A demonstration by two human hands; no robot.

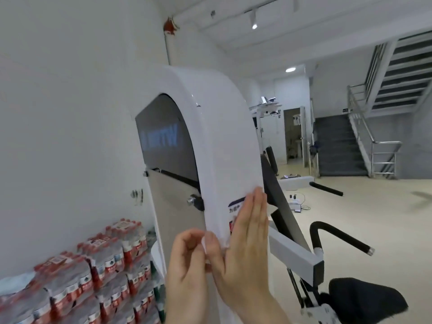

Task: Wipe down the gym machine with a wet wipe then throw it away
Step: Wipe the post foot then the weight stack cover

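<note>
The gym machine's white arched housing with a dark tinted side panel fills the middle of the view. A thin white wet wipe lies spread against the housing's curved front. My right hand presses flat on the wipe with straight fingers, over a printed label. My left hand is just beside it on the left and pinches the wipe's lower edge between thumb and fingertips.
Shrink-wrapped packs of red-labelled water bottles are stacked against the wall at lower left. A black padded seat and a foam-covered handle stick out at lower right. Beige floor, another machine and a metal staircase lie beyond.
</note>
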